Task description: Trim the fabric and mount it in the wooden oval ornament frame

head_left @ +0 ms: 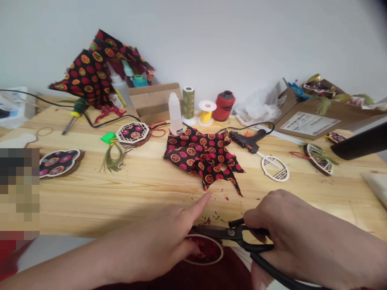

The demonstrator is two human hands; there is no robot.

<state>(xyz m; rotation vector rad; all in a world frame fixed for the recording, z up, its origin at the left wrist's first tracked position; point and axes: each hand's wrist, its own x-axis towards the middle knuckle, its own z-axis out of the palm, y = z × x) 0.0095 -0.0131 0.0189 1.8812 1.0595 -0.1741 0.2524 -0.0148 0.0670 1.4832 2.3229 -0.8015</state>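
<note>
My left hand (160, 233) grips an oval pale-rimmed piece with dark red patterned fabric (210, 250) between thumb and fingers, its index finger pointing outward. In my right hand (298, 231) is a pair of black scissors (231, 232). The blades lie along the far edge of the oval piece, with their tips hidden by my left hand. Small dark scraps are scattered just beyond them. Past my fingertips lies a ragged piece of black fabric (190, 152) with red and orange round motifs, with cut-outs along its edge.
Behind the fabric stand a clear bottle (174, 112), a green spool (188, 102), a yellow thread spool (206, 114) and red thread (223, 106). A black glue gun (249, 141) touches an oval wooden frame (275, 168). A full cardboard box (311, 117) sits right; a screwdriver (75, 110) lies left.
</note>
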